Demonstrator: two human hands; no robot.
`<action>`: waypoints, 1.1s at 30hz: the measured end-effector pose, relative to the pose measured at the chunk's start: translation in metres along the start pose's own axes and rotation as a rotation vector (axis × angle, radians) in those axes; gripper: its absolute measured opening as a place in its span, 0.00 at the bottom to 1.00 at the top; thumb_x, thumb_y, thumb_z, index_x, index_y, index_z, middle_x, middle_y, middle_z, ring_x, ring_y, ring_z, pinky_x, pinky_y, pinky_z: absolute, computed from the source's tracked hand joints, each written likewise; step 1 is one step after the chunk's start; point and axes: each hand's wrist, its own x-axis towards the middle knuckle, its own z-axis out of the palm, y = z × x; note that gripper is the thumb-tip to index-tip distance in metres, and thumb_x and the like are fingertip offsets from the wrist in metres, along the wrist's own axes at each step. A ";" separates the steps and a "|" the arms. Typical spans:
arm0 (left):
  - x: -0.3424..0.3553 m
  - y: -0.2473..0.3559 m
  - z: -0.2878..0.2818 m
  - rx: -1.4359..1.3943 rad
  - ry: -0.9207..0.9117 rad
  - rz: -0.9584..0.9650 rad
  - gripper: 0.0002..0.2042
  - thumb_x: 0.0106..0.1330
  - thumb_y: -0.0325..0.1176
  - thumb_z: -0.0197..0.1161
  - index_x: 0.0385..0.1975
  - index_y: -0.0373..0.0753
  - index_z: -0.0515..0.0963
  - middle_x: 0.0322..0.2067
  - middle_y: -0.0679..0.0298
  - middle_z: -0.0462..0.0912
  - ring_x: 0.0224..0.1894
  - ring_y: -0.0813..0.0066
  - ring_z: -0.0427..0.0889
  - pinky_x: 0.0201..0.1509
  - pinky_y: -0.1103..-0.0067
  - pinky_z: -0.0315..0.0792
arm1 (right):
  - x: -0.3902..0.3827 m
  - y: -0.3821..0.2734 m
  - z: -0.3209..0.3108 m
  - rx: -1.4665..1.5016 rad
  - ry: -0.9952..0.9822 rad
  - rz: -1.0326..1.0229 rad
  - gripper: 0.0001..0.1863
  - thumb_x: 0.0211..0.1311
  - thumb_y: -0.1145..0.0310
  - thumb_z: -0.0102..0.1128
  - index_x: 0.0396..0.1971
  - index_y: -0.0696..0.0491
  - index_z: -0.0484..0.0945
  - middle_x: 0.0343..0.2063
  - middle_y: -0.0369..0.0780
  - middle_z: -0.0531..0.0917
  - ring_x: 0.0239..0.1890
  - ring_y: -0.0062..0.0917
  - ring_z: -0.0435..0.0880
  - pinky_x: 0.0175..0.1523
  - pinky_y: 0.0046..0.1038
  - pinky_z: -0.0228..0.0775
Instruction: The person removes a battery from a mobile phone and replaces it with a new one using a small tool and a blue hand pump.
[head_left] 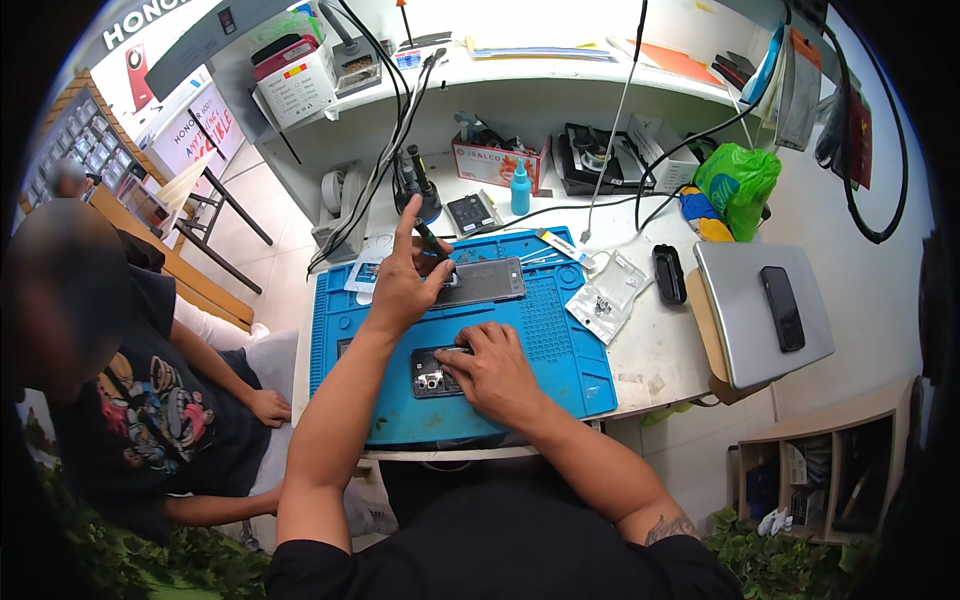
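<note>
An opened phone (428, 380) with bared inner parts lies on the blue repair mat (400, 425). My right hand (492, 368) rests over its right part, fingers curled and thumb pressed down on it; what lies under the fingertips is hidden. Farther off, my left hand (400, 280) has its index finger raised. Its thumb and other fingers close round a slim dark screwdriver (430, 238), tilted over the mat. Just right of that hand lies a dark grey phone panel (490, 282), long side across the mat.
A blue bottle (520, 188), a red-and-white box (495, 165) and a screwdriver stand (420, 190) are behind the mat. To the right are a parts bag (608, 300), a black case (669, 275) and a silver laptop (735, 330) bearing a phone (782, 308). Another person (150, 390) sits at left.
</note>
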 end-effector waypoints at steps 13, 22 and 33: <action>-0.014 0.004 -0.015 -0.115 0.176 -0.023 0.48 0.70 0.18 0.75 0.85 0.42 0.52 0.45 0.59 0.91 0.39 0.75 0.92 0.45 0.76 0.87 | 0.001 0.001 0.004 0.033 -0.005 0.003 0.13 0.64 0.66 0.75 0.48 0.46 0.95 0.48 0.40 0.85 0.56 0.37 0.80 0.66 0.43 0.67; -0.111 0.023 -0.058 -0.372 0.387 -0.464 0.49 0.72 0.22 0.75 0.84 0.34 0.45 0.42 0.52 0.87 0.38 0.62 0.94 0.39 0.73 0.92 | 0.000 -0.005 -0.003 0.021 -0.048 0.020 0.13 0.68 0.63 0.75 0.51 0.45 0.94 0.51 0.39 0.86 0.58 0.38 0.80 0.67 0.45 0.66; -0.130 0.007 -0.047 -0.367 0.417 -0.424 0.47 0.73 0.18 0.71 0.84 0.34 0.43 0.44 0.49 0.87 0.38 0.68 0.93 0.40 0.75 0.92 | 0.001 -0.006 -0.005 -0.006 -0.080 0.028 0.13 0.70 0.63 0.74 0.52 0.44 0.94 0.52 0.39 0.85 0.59 0.38 0.79 0.68 0.45 0.66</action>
